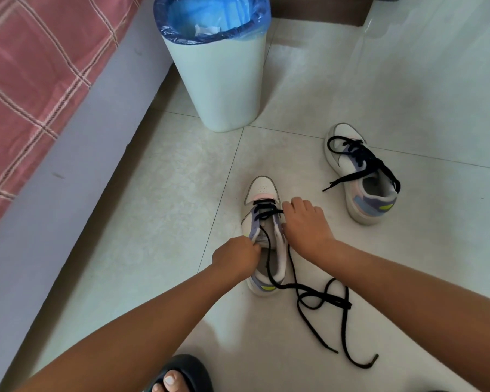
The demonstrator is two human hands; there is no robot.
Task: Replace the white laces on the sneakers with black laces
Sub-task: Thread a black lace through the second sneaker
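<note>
A white sneaker (262,190) with lilac eyelet strips stands on the floor, toe pointing away from me. A black lace (317,298) crosses its lowest eyelets, and both long ends trail loose over the tiles to the right. My left hand (236,260) pinches the left eyelet flap beside the tongue. My right hand (306,222) lies on the shoe's right side with curled fingers at the lace crossing; what they hold is hidden. A second sneaker (365,190), laced in black with loose ends, lies further right.
A pale bin (218,89) with a blue bag stands just beyond the shoes. A bed (40,80) with a red checked cover and a grey side runs along the left. My foot in a black slipper (181,374) shows at the bottom edge.
</note>
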